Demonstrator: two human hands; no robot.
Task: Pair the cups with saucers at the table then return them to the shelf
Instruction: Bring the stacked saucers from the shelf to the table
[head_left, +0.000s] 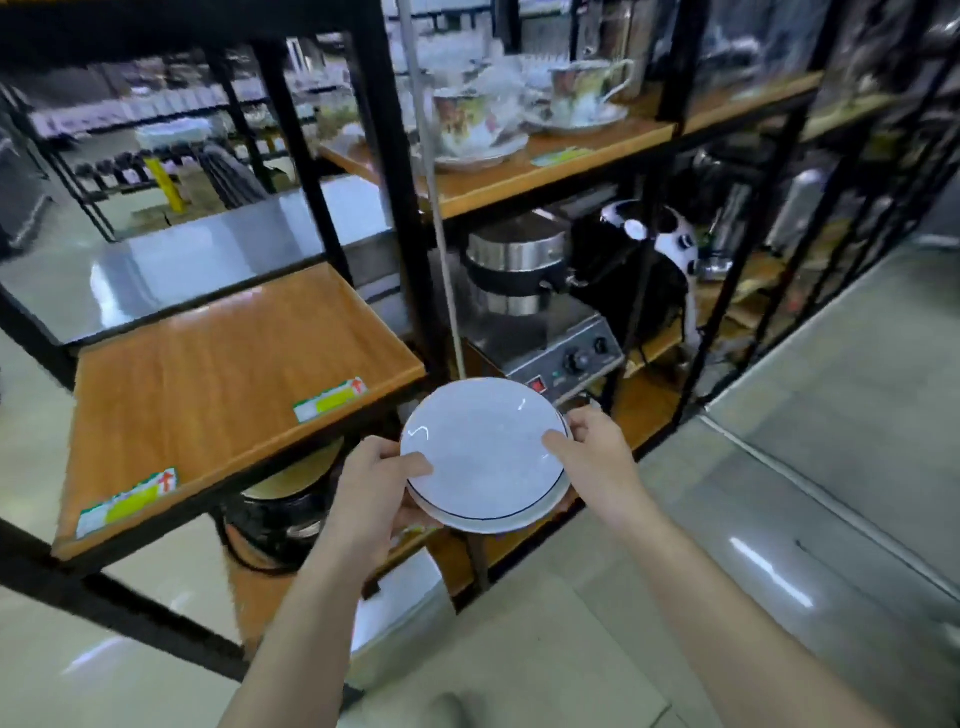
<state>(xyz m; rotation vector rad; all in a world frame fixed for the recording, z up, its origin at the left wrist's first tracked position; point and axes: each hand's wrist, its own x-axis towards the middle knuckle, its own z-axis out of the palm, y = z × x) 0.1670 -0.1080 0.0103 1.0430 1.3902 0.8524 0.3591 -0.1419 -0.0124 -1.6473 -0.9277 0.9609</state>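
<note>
Left hand: your left hand (371, 486) has the saucers (480, 457) by their left edge, thumb lying on top, fingers (415, 522) curled underneath, so it's closed on them.
Right hand: your right hand (597, 452) does the same on the right edge, thumb on the top face, the rest wrapped round the rim.
Saucers: looks like a small stack, white with a thin dark line round the rim. I can make out at least two rims at the near edge, can't tell you the exact count. You're holding them up in the air, roughly level, in front of the rack.
Lower shelf: the wooden shelf (223, 364) is just left of the saucers, with two green and yellow price tags (330, 400) on its front edge.
Upper shelf: higher up and further back, the wooden upper shelf (571, 161) holds two flowery cups (462, 122), each one already sitting on its own saucer.
Under that: a steel machine with knobs (545, 312) sits on the shelf below, right behind the saucers you're holding.
Background: a shiny steel worktop (197, 260) behind the lower shelf, pretty blurry.
</note>
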